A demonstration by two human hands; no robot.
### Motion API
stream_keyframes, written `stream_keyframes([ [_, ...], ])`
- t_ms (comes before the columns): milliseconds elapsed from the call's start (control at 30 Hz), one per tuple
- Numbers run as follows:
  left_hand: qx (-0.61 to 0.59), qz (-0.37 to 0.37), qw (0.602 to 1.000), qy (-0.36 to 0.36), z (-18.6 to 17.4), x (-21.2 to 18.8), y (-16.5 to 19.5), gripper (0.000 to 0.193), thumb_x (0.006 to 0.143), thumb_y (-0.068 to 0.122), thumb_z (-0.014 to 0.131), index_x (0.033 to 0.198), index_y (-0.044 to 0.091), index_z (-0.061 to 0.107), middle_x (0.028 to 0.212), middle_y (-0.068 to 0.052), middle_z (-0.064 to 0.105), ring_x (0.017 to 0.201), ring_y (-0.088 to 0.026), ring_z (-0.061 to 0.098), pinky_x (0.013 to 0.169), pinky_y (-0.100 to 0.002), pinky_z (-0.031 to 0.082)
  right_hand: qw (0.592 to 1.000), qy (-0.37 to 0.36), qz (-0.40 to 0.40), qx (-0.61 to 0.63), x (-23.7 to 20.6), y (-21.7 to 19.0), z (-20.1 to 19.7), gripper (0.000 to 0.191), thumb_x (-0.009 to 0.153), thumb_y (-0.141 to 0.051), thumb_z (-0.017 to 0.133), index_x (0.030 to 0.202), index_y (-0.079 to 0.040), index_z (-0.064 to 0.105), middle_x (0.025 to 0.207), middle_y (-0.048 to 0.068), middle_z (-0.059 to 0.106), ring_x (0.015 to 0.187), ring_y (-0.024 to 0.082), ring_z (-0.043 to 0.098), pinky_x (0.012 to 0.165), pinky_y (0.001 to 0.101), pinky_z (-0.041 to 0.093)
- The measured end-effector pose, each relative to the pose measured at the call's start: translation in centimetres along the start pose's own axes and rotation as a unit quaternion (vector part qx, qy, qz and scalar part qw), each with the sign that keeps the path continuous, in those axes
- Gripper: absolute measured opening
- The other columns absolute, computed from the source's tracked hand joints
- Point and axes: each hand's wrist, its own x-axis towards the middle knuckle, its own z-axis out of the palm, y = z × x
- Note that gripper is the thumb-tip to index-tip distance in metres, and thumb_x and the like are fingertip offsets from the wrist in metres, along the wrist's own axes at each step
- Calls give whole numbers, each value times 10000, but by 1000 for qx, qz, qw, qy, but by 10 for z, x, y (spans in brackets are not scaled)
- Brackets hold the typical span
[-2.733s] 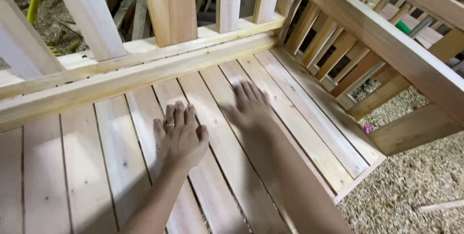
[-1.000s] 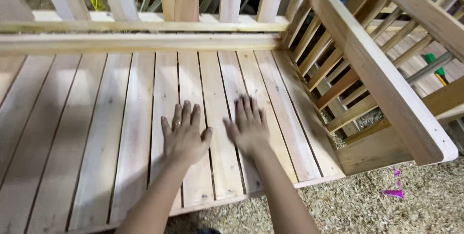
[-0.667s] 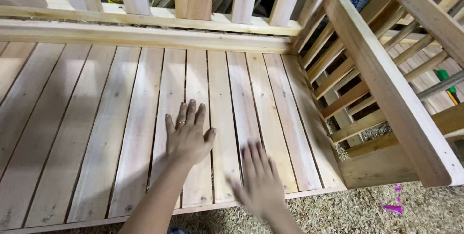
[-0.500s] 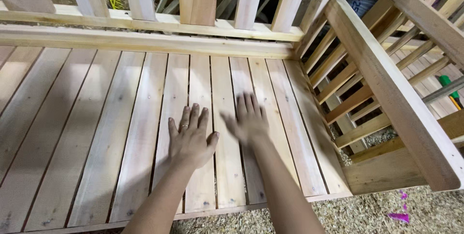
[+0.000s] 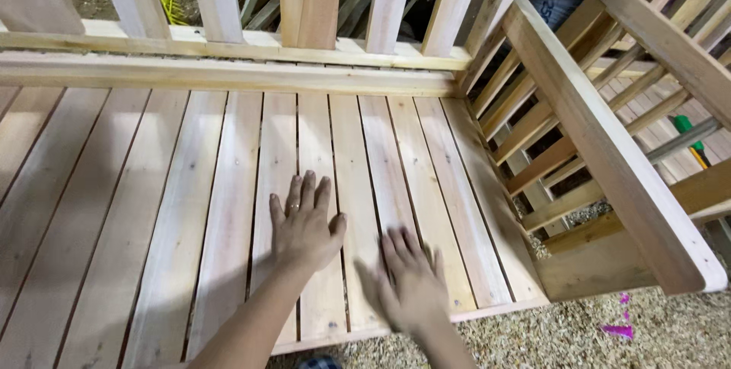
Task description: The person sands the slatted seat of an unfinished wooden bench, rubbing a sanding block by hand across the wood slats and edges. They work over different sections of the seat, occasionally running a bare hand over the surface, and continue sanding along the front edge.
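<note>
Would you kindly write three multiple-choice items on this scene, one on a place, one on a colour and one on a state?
1. Where does the left hand lie?
A. on the armrest
B. on the seat slats
C. on the gravel

2. What colour are the scraps on the gravel?
A. pink
B. blue
C. white

3. How is the left hand?
A. fist
B. gripping a tool
C. flat, fingers spread

Answers: 1 B, the palm rests on the seat slats. 2 A, they show bright pink beside the armrest. 3 C, its fingers lie splayed on the wood; the right hand is blurred.
</note>
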Motion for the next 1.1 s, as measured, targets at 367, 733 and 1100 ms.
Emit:
stream_keyframes([
  [367,-22,5,1000,15,-1,-2,-1,760,979,543,376,1622,229,118,1716,-27,9,1575,-226,-19,1245,-574,5,992,123,-26,6,81,-18,-9,854,983,-636,295,1602,-58,189,1693,148,143,1564,285,63,1231,504,95],
  [733,-10,11,1000,-14,-2,0,1,764,980,543,335,1615,226,54,1698,-46,-52,1554,-246,-62,1228,-590,2,999,-21,37,8,88,-20,-22,982,917,-772,235,1632,-125,50,1716,69,-52,1571,243,-87,1242,485,1],
  [1100,-25,18,999,16,1,2,-1,756,973,540,361,1611,211,125,1706,-45,5,1565,-243,-24,1229,-575,6,999,28,23,-9,-22,-4,-2,896,974,-684,118,1626,-75,38,1727,109,-28,1580,246,-56,1238,476,53],
])
